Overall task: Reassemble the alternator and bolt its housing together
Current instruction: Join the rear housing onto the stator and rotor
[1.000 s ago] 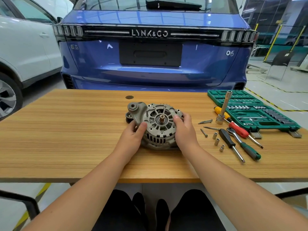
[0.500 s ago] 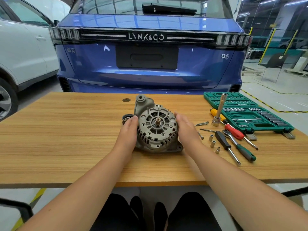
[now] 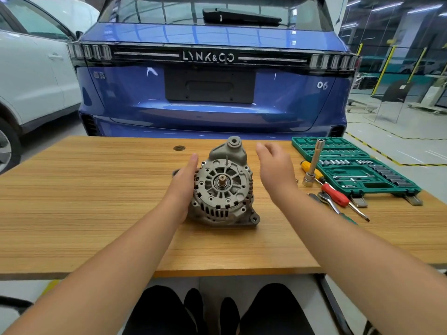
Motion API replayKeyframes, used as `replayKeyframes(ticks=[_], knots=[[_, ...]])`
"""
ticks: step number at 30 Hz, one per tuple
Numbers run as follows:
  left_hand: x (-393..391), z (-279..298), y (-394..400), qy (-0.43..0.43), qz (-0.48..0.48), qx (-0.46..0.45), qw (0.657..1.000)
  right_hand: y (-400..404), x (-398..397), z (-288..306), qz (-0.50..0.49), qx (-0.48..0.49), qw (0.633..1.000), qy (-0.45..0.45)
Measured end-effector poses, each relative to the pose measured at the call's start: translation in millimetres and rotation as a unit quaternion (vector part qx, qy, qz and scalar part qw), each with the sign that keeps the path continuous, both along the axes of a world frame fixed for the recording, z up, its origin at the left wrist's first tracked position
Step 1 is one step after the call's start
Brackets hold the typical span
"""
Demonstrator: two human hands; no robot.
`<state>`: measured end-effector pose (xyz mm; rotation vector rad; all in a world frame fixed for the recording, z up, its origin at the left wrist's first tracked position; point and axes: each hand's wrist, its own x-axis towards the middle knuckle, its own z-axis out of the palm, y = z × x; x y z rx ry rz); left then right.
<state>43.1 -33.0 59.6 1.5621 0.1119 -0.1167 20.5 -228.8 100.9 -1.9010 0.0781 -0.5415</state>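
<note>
Head view. Grey cast-metal alternator (image 3: pixel 223 187) sits on the pale wood-grain table (image 3: pixel 96 201), ribbed round face and short shaft stub turned up toward the camera, mounting ear at the far end, a second lug at the near right corner. One thin bolt stands upright in the housing just beyond the shaft.

Left hand (image 3: pixel 185 187): flat against the housing's left flank, fingers straight and pointing away, palm pressing the casting to steady it. Not wrapped round it.

Right hand (image 3: pixel 274 171): clear of the housing, in the air just right of it, fingers loosely spread, holding nothing. Palm faces the alternator.

Right of those free fingers: a tall chrome socket driver (image 3: pixel 312 163) standing on end, a red-handled screwdriver (image 3: pixel 335 194), a yellow-handled tool partly behind the driver, a ratchet head beside the red handle. Further right, an open green socket case (image 3: pixel 358 165). Any loose bolts on the table are hidden behind the right wrist.

Beyond the fingertips: rear of a blue car (image 3: pixel 210 93); a white car to the left.

Step in hand, as I read it: housing halves seated, bolting barely begun. Next move likely calls for the right hand to fetch a bolt or the driver while the left hand braces the casting against turning.
</note>
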Motion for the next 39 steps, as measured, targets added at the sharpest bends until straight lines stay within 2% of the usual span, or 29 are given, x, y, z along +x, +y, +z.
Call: replayKeyframes(ticks=[3,5,7,8,12,17,23,30,36,39], knots=[[-25,-28,7,-0.107,-0.001,0.03,0.994,10,29,34,0.112,-0.057,0.991,0.036],[-34,-43,15,-0.139,-0.032,0.065,0.988,18,41,43,0.165,-0.142,0.974,0.069],[-35,-51,20,-0.149,-0.053,0.088,0.983,23,47,43,0.161,-0.209,0.962,0.074],[-34,-53,21,-0.146,-0.056,0.091,0.983,24,48,41,0.144,-0.207,0.965,0.066],[-31,-54,16,-0.131,-0.023,0.076,0.988,15,39,25,0.083,-0.116,0.989,0.049],[-27,-55,10,-0.135,-0.001,0.103,0.985,-3,15,8,0.032,0.04,0.995,0.091],[-26,-59,11,-0.148,-0.023,0.132,0.98,1,-3,3,0.02,0.217,0.968,0.124],[-23,-60,10,-0.142,0.013,0.084,0.986,9,-27,-19,-0.024,0.364,0.925,0.109],[-35,-58,14,-0.161,-0.035,0.133,0.977,14,-46,-27,-0.017,0.414,0.904,0.102],[-33,-59,16,-0.163,-0.031,0.156,0.974,12,-51,-24,-0.008,0.409,0.905,0.116]])
